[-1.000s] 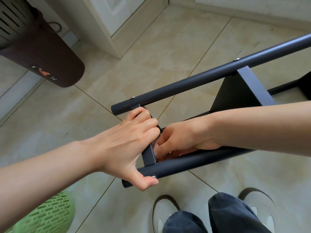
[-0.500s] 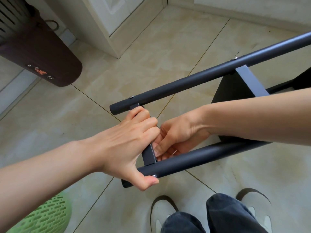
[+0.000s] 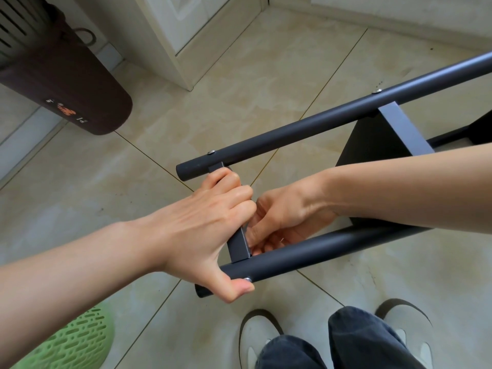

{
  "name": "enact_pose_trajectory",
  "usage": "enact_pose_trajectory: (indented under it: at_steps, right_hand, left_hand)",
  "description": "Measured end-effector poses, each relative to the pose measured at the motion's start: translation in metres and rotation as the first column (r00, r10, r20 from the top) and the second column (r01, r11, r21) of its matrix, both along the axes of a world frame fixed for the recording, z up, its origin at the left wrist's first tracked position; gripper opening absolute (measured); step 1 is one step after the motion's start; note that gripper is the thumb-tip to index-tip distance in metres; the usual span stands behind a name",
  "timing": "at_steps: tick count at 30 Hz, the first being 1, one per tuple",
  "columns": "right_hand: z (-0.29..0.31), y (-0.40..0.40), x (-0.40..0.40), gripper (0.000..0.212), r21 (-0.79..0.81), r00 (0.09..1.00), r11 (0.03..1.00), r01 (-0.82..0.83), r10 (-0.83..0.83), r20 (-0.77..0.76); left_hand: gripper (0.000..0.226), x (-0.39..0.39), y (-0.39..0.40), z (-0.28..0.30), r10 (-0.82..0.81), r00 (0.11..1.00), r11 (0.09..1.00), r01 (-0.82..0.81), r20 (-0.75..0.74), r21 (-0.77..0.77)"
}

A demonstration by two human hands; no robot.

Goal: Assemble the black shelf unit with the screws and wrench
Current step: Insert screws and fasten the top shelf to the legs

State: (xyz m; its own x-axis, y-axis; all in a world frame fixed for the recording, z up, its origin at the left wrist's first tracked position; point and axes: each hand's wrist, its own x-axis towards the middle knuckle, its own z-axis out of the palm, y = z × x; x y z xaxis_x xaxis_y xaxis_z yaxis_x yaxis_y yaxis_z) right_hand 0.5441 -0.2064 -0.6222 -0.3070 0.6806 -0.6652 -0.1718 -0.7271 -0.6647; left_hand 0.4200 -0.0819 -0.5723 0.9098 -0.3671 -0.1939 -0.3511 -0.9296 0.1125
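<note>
My left hand wraps its grip around the flat crossbar of the black shelf unit, thumb hooked under the near tube beside a screw head, seemingly to steady the joint; the frame lies on its side on the tiled floor, filling the view from centre to 3 o'clock. My right hand reaches in behind the bar, fingers curled at the joint, likely working a fastener, though whether they hold a wrench or a screw I cannot tell. Two more screws sit in the far tube. A green perforated basket at 7 o'clock shows only its wall, its contents out of view
</note>
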Motion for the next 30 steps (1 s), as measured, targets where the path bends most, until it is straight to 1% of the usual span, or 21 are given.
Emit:
enact_pose_trajectory:
  at_steps: [4,7,12,19,23,26,28,30]
  right_hand:
    - [-0.0009,-0.0030,-0.0006,0.017,0.058,1.000,0.998,0.001,-0.001,-0.008]
    - [-0.0026,-0.0039,-0.0007,0.020,0.030,1.000,1.000,0.006,-0.005,-0.019]
    - [-0.0056,-0.0008,-0.0025,0.017,0.001,0.999,1.000,-0.030,0.030,0.012]
    - [-0.0038,-0.0018,0.0014,0.019,-0.008,0.997,1.000,-0.015,0.014,-0.076]
    - [-0.0050,-0.0009,-0.0003,0.023,-0.014,0.999,1.000,-0.023,0.022,-0.039]
    - [-0.0047,0.0014,-0.0019,0.018,-0.039,1.000,0.999,-0.024,0.024,0.009]
    - [-0.0048,0.0030,-0.0024,0.010,-0.060,1.000,0.998,-0.024,0.024,-0.003]
    - [-0.0051,0.0026,-0.0012,0.011,-0.067,0.998,0.997,-0.049,0.046,-0.038]
  left_hand:
    - [0.066,-0.0007,0.0000,-0.0003,0.006,1.000,1.000,-0.006,-0.008,0.012]
    - [0.066,-0.0006,-0.0002,0.0007,0.007,1.000,1.000,-0.007,-0.007,0.009]
    - [0.066,-0.0012,-0.0008,0.0014,0.010,1.000,1.000,-0.010,-0.013,0.009]
    - [0.065,-0.0007,-0.0003,0.0019,0.011,1.000,1.000,-0.011,-0.025,0.000]
    - [0.065,-0.0014,-0.0009,0.0026,0.006,1.000,1.000,-0.006,-0.023,0.009]
    - [0.065,-0.0011,-0.0012,0.0032,0.006,1.000,1.000,-0.006,-0.020,0.005]
    - [0.065,-0.0015,-0.0008,0.0025,0.004,1.000,1.000,-0.004,-0.025,0.007]
    - [0.065,-0.0016,-0.0006,0.0021,0.002,1.000,1.000,-0.001,-0.025,0.009]
